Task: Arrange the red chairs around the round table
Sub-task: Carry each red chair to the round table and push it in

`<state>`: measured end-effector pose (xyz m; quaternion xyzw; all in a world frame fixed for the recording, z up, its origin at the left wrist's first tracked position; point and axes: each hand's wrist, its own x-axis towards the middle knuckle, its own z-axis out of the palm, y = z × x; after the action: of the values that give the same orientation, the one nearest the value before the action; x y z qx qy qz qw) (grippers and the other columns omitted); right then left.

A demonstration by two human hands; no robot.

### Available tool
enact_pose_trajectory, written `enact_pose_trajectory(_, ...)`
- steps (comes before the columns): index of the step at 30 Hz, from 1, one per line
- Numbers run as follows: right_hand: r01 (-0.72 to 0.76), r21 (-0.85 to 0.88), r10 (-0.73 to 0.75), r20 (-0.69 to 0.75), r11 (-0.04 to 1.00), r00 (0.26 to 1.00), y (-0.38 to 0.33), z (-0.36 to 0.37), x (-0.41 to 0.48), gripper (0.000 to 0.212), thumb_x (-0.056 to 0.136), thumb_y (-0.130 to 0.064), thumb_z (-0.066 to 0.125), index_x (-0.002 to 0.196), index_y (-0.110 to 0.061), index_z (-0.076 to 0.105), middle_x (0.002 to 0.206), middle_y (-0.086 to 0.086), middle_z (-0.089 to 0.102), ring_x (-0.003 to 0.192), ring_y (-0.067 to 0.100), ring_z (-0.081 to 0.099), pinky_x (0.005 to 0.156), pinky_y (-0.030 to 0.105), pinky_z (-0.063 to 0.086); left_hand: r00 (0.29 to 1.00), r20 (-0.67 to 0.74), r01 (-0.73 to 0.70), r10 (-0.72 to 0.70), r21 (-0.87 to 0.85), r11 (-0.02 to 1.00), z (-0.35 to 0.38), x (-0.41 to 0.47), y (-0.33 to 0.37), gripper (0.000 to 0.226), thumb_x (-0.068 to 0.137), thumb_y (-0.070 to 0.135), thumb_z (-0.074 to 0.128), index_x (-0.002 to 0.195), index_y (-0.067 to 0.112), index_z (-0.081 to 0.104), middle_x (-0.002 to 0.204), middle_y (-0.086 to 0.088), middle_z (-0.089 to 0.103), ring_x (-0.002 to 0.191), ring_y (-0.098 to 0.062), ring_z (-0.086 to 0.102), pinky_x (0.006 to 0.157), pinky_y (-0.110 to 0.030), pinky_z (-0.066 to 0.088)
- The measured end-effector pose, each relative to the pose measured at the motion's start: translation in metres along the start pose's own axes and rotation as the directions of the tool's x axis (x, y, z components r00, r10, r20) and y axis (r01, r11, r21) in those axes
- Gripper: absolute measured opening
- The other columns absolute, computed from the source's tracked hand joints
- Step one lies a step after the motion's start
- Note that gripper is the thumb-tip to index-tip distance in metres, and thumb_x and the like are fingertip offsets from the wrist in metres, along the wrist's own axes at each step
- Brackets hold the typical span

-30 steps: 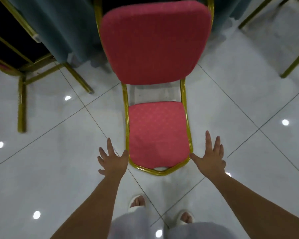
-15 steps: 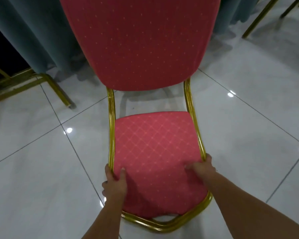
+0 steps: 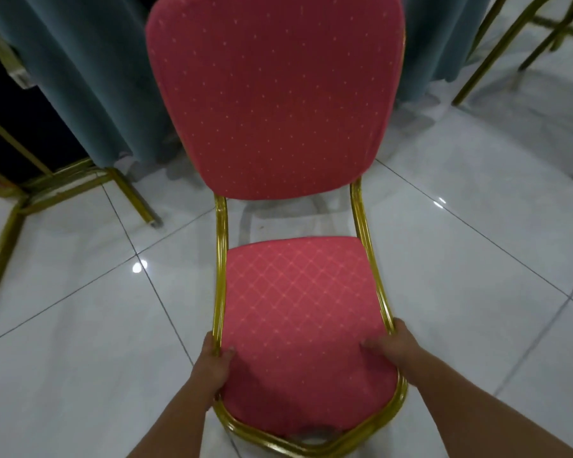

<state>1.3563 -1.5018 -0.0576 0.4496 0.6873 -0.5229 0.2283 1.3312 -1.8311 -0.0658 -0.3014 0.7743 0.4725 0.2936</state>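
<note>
Head view: red chair [image 3: 275, 104] in front of us on white tile floor [image 3: 80, 375], backrest toward teal tablecloth [image 3: 90, 77]. Our left hand [image 3: 212, 368] grips seat's left gold rail, thumb on cushion. Our right hand [image 3: 389, 347] grips right rail, thumb on cushion. Gold chair legs [image 3: 7, 233] at floor's left edge.

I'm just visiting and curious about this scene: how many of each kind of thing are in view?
Red chair, whole in view: 1
Hands gripping its seat edge, left hand and right hand: 2
Teal tablecloth: 1
Other gold chair frames, partly seen, left frame and right frame: 2
Total: 6
</note>
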Motion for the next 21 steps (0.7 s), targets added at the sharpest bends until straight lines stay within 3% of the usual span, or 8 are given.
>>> enact_pose_trajectory(3,-0.026,0.021,0.027,0.0,0.999,1.0,-0.016,-0.03,-0.062,0.072,0.07,-0.005,0.085,0.131,-0.004,0.047,0.115,0.018,0.064,0.1,0.034,0.066,0.087,0.048,0.056,0.991,0.046,0.126,-0.128,0.032,0.991,-0.021,-0.047,0.028,0.035,0.102,0.02,0.045,0.135,0.033,0.038,0.114,-0.005,0.057,0.09,-0.026,0.059,0.074,-0.047,0.055)
enact_pose_trajectory(5,-0.041,0.015,0.041,0.039,0.999,0.998,-0.026,-0.055,-0.112,0.079,0.074,-0.006,0.083,0.139,-0.011,0.039,0.114,0.015,0.064,0.097,0.03,0.066,0.08,0.043,0.057,0.982,0.06,0.173,-0.179,0.095,0.98,-0.046,-0.091,0.055,0.041,0.103,0.026,0.048,0.141,0.037,0.037,0.112,0.0,0.054,0.083,-0.02,0.055,0.064,-0.039,0.048)
enact_pose_trajectory(8,-0.061,-0.021,0.062,0.093,0.998,0.994,-0.049,-0.098,-0.192,0.086,0.077,-0.008,0.081,0.147,-0.019,0.033,0.11,0.011,0.064,0.09,0.023,0.066,0.063,0.031,0.054,0.949,0.117,0.263,-0.292,0.217,0.94,-0.101,-0.163,0.097,0.053,0.096,0.045,0.058,0.144,0.049,0.034,0.123,-0.002,0.055,0.105,-0.03,0.054,0.093,-0.053,0.039)
enact_pose_trajectory(10,-0.056,-0.091,0.065,0.099,0.994,0.993,-0.07,-0.123,-0.244,0.084,0.078,-0.006,0.079,0.147,-0.022,0.035,0.105,0.005,0.061,0.086,0.02,0.063,0.06,0.028,0.051,0.922,0.146,0.307,-0.357,0.282,0.909,-0.129,-0.212,0.12,0.061,0.095,0.047,0.06,0.147,0.048,0.029,0.135,-0.005,0.053,0.115,-0.033,0.052,0.101,-0.057,0.035)
enact_pose_trajectory(16,-0.065,-0.219,0.09,0.104,0.974,0.991,-0.151,-0.209,-0.408,0.083,0.082,-0.006,0.075,0.151,-0.025,0.033,0.13,0.011,0.053,0.105,0.028,0.054,0.089,0.039,0.05,0.9,0.183,0.32,-0.396,0.341,0.884,-0.184,-0.375,0.203,0.052,0.094,0.05,0.059,0.142,0.046,0.037,0.129,-0.004,0.051,0.112,-0.032,0.053,0.098,-0.06,0.044)
enact_pose_trajectory(21,-0.074,-0.156,0.086,0.067,0.985,0.994,-0.221,-0.281,-0.511,0.071,0.084,-0.002,0.074,0.147,-0.013,0.044,0.14,0.017,0.052,0.114,0.033,0.058,0.102,0.043,0.049,0.883,0.252,0.274,-0.395,0.406,0.872,-0.218,-0.484,0.283,0.039,0.093,0.046,0.062,0.129,0.034,0.051,0.118,-0.001,0.055,0.102,-0.025,0.055,0.096,-0.061,0.046)
